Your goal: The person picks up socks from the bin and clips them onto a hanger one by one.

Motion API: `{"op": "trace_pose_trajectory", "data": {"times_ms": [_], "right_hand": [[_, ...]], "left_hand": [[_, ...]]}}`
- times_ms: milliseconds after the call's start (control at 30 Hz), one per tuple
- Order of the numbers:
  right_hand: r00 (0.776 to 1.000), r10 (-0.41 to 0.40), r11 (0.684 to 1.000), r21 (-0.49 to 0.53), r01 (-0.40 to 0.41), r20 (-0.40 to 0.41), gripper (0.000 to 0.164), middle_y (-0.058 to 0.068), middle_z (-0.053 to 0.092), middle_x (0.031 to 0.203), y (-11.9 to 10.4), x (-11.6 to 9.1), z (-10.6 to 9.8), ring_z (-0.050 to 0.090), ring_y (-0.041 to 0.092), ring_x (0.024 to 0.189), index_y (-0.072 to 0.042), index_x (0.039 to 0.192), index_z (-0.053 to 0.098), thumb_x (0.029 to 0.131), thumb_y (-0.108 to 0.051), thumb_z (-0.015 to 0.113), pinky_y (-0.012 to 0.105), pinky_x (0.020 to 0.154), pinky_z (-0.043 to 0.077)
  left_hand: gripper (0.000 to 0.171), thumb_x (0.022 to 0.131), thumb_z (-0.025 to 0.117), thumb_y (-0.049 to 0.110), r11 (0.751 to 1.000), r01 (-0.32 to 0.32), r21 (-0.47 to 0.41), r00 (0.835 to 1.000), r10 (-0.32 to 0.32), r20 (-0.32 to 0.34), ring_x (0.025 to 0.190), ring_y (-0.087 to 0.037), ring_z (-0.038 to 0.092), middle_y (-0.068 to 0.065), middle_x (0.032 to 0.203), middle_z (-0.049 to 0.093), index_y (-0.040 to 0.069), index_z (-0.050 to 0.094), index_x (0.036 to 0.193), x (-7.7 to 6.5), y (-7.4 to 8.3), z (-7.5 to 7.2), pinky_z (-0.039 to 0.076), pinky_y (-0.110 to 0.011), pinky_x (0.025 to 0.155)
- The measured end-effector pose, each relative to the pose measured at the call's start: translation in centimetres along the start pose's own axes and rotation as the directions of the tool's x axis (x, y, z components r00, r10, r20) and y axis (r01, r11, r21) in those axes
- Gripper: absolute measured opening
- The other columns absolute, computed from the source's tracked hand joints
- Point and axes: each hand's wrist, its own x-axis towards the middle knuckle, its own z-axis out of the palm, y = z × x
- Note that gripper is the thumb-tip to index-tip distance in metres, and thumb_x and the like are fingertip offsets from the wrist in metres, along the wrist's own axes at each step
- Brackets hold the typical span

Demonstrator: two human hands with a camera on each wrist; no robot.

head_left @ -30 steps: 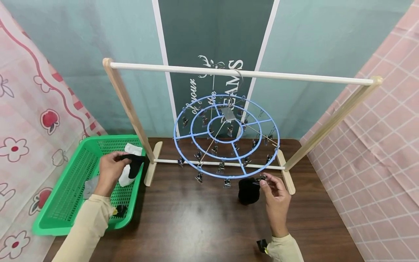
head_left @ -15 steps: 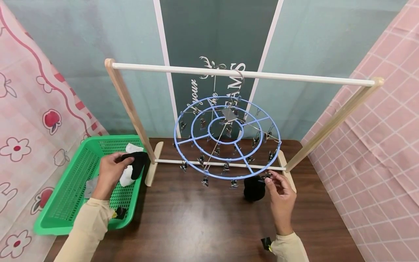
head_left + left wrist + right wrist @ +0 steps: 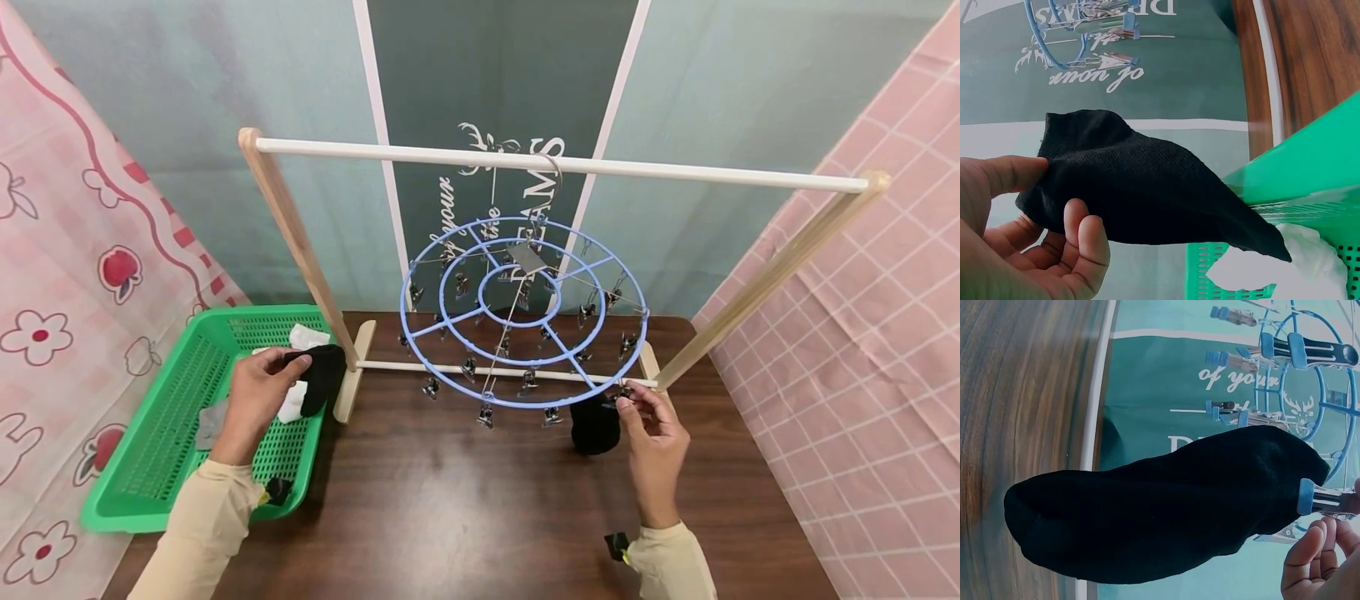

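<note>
Over the basket's right side, my left hand [image 3: 258,392] pinches a black sock [image 3: 1147,187] by its cuff between thumb and fingers; its toe dangles down. My right hand [image 3: 654,433] pinches a metal clothes clip [image 3: 1329,500] with blue tips at the near right rim of the round blue drying hanger [image 3: 480,402]. The clip's tips bite the cuff of a second black sock [image 3: 1147,512], which hangs from it just left of the right hand. Several other clips [image 3: 485,415] dangle from the hanger's rings.
A green plastic basket [image 3: 123,521] on the left contains white socks [image 3: 307,337] and a grey piece of cloth [image 3: 211,423]. The hanger hooks over the white bar [image 3: 450,155] of a wooden stand [image 3: 288,233] on the brown table [image 3: 442,517]. Patterned cloths surround it.
The right hand has moved right and slightly up, carrying the clip and hanging sock, and the hanger has turned with it. The left hand and its sock have barely shifted.
</note>
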Motion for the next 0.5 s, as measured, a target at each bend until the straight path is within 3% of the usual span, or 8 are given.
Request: {"op": "trace_pose_trajectory", "data": {"times_ms": [300, 500], "right_hand": [[1.000, -0.015, 0.999, 0.032, 0.015, -0.012, 0.022, 0.012, 0.062, 0.089, 0.2, 0.3, 0.0, 0.058, 0.008, 0.076, 0.026, 0.103, 0.058, 0.083, 0.017, 0.061, 0.013, 0.066, 0.046], [1.000, -0.011, 1.000, 0.021, 0.011, -0.025, 0.023, 0.013, 0.061, 0.088, 0.4, 0.3, 0.1, 0.057, 0.010, 0.076, 0.024, 0.104, 0.060, 0.083, 0.016, 0.062, 0.013, 0.065, 0.046]], "left_hand": [[0.024, 0.093, 0.066, 0.021, 0.998, -0.065, 0.014, 0.998, 0.065, -0.015, 0.066, -0.008, 0.055, -0.011, 0.082, 0.066, -0.002, 0.070, 0.099, -0.7, 0.6, 0.1, 0.044, -0.021, 0.055], [0.020, 0.092, 0.067, 0.017, 0.996, -0.086, -0.004, 0.996, 0.086, -0.016, 0.064, -0.009, 0.055, -0.007, 0.078, 0.065, -0.003, 0.070, 0.096, -1.3, 1.2, 0.2, 0.044, -0.021, 0.055]]}}
